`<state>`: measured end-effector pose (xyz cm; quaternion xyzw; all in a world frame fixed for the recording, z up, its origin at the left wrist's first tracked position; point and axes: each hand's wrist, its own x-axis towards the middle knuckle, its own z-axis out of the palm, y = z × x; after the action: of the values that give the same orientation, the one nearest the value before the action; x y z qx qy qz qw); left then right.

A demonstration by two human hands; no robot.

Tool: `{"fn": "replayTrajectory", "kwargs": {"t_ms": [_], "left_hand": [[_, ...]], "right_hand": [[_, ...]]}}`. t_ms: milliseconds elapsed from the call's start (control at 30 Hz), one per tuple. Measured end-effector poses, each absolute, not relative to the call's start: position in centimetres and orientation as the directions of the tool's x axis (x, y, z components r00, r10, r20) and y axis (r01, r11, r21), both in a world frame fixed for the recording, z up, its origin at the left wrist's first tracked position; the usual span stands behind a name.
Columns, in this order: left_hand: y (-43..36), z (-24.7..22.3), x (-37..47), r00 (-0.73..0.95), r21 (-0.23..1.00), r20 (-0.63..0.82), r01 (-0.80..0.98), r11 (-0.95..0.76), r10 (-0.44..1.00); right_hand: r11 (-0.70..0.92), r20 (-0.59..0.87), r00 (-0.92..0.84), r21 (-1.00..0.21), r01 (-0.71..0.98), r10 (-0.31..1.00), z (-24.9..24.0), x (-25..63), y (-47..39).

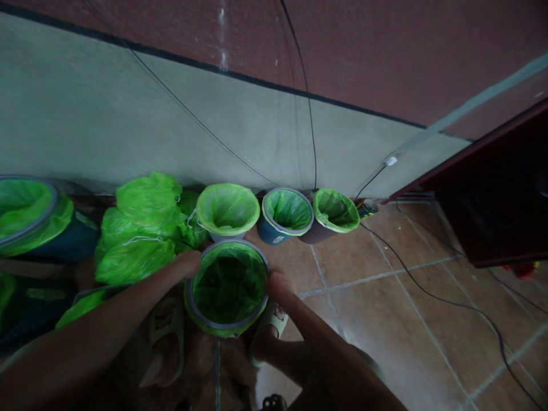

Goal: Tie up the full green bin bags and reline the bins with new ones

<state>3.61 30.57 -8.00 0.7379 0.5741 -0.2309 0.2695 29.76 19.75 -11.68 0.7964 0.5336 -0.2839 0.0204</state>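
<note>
Between my feet is a round trash can with a grey rim ring and a green bag lining its inside. My left hand grips the left side of its rim, fingers curled and partly hidden. On the opposite side, my right hand is closed on the rim as well. The bag's edge folds outward below the ring, and the can's interior looks dark. Just behind it stands a pale trash can with a light green liner, close to the held can's far rim.
By the wall stand a blue lined can and a brown lined can. Stuffed green bags are piled left, beside large lined bins. A black cable crosses the tiled floor on the right, near a dark red cabinet.
</note>
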Motion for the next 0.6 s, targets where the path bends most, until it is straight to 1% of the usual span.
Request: {"fn": "replayTrajectory", "kwargs": {"t_ms": [100, 233, 333, 500, 600], "left_hand": [[30.2, -7.9, 3.8, 0.242, 0.127, -0.665, 0.969, -0.212, 0.707], [30.0, -8.1, 3.7, 0.250, 0.135, -0.664, 0.967, -0.215, 0.704], [30.1, -8.5, 3.5, 0.258, 0.152, -0.662, 0.966, -0.211, 0.704], [30.2, -9.3, 3.4, 0.229, 0.150, -0.645, 0.973, -0.174, 0.729], [30.2, -9.9, 3.3, 0.218, 0.174, -0.631, 0.975, -0.137, 0.745]], "right_hand": [[-0.407, -0.482, 0.233, -0.294, 0.865, 0.845, -11.9, 29.7, 19.4], [-0.360, -0.474, 0.201, -0.273, 0.892, 0.857, -12.2, 29.6, 19.1], [-0.389, -0.488, 0.233, -0.246, 0.888, 0.841, -12.3, 29.5, 19.2], [-0.420, -0.493, 0.241, -0.293, 0.859, 0.836, -12.2, 29.5, 19.5], [-0.435, -0.484, 0.257, -0.302, 0.848, 0.836, -12.4, 29.5, 19.5]]}}
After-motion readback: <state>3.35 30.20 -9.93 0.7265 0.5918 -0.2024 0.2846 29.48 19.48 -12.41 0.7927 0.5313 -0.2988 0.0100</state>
